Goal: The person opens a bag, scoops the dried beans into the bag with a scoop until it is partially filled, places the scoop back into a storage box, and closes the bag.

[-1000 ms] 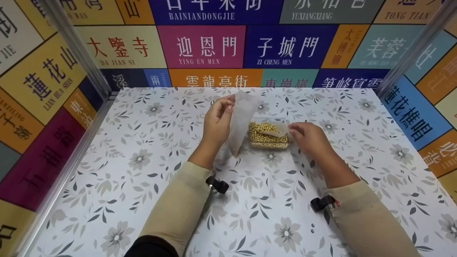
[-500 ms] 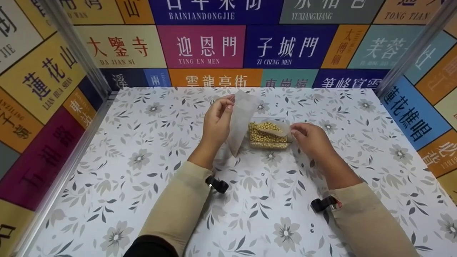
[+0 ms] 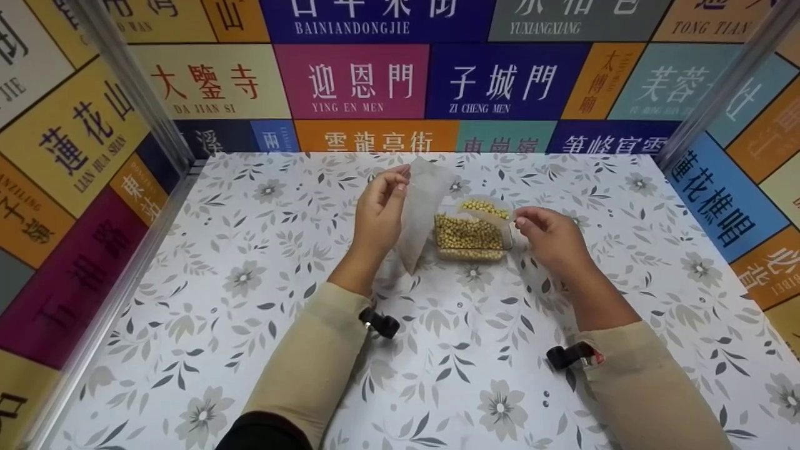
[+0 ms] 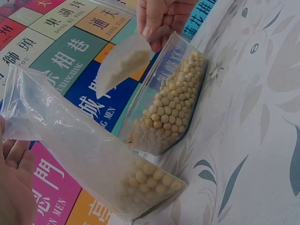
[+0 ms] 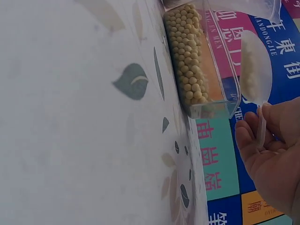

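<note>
While the spoon (image 4: 123, 64) holds beans (image 3: 484, 207) above the far side of the box (image 5: 208, 110), the right hand's (image 3: 554, 242) narrow grip pinches its handle; the left hand (image 3: 380, 211) grips the bag (image 3: 426, 209) just beside, on the tabletop (image 3: 462, 409). Scooping appears in hand; transfer to the bag would call for a level spoon.

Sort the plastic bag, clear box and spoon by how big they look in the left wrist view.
Largest first:
1. plastic bag, perhaps helped by nearness to the camera
2. clear box
3. spoon
</note>
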The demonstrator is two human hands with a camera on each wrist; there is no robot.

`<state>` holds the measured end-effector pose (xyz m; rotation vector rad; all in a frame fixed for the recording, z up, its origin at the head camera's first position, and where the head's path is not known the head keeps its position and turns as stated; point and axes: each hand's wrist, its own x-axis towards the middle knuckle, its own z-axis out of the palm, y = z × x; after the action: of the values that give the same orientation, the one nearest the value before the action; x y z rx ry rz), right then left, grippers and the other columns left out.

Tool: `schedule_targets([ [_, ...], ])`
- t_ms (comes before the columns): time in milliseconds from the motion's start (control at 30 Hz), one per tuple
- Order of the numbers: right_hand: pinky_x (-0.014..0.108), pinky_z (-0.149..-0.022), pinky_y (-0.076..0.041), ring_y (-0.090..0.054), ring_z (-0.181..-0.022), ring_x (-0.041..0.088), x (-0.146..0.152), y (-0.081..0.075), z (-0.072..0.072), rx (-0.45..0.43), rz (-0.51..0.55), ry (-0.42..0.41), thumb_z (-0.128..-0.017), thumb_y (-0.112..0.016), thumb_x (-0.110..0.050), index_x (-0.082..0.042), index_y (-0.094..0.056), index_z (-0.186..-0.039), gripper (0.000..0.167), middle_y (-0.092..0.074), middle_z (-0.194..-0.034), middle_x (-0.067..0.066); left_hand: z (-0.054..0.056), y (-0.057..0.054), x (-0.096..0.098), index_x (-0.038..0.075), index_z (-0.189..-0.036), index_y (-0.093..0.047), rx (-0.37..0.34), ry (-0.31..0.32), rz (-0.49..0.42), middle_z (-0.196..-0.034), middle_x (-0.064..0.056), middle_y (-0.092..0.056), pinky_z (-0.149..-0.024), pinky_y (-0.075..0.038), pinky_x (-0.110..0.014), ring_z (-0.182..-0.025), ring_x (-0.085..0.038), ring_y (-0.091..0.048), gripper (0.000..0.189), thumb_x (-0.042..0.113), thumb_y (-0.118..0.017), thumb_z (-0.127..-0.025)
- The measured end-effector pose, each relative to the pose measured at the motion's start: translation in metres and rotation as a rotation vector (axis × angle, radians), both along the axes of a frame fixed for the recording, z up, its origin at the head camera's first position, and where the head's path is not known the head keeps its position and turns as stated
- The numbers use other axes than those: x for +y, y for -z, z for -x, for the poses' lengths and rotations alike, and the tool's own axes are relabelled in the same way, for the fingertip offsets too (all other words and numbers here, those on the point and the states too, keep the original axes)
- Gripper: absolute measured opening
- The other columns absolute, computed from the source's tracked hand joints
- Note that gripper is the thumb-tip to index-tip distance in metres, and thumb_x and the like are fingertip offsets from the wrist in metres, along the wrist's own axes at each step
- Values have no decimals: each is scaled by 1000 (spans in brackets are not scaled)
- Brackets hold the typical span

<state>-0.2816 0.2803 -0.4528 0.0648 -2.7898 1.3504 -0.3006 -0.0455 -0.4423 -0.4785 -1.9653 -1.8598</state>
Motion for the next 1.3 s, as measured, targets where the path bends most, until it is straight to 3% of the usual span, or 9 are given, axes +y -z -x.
schedule_targets([
  [333, 20, -89, -52, -64, -108, 10, -1, -12, -3, 69, 30, 7, -111, -58, -42, -15, -72, -134, 38, -75, -126, 12, -1, -1, 1, 1, -115, -63, -2, -11, 8, -147, -13, -65, -119, -52, -31, -143, -22, -61, 15, 9, -52, -110],
  [500, 25, -92, -52, -63, -111, 11, -3, -34, -4, 87, 19, 13, -111, -55, -46, -17, -70, -138, 43, -73, -127, 12, -2, -2, 0, 2, -114, -64, 0, -18, -2, -147, -12, -66, -119, -52, -30, -143, -21, -61, 14, 10, -52, -111],
  [700, 33, -93, -53, -63, -116, 16, -11, -72, -4, 121, -36, 14, -110, -51, -53, -22, -68, -141, 47, -72, -132, 8, -1, -1, 0, 3, -116, -64, 9, -17, -6, -148, -10, -66, -120, -51, -28, -143, -19, -61, 15, 11, -52, -111],
  [933, 54, -108, -53, -61, -131, 31, -27, -118, -4, 120, -153, -78, -112, -49, -50, -21, -65, -146, 47, -60, -152, 8, -2, -3, 0, 1, -116, -64, 14, -6, -17, -147, -12, -66, -120, -51, -29, -143, -21, -61, 15, 8, -53, -110],
  [1300, 56, -111, -54, -61, -133, 36, -58, -158, 2, 162, -450, -241, -114, -51, -30, -13, -65, -145, 38, -61, -148, 12, -1, -3, 0, 2, -116, -63, 23, -1, 15, -149, -12, -64, -120, -51, -30, -145, -20, -59, 16, 12, -51, -112],
])
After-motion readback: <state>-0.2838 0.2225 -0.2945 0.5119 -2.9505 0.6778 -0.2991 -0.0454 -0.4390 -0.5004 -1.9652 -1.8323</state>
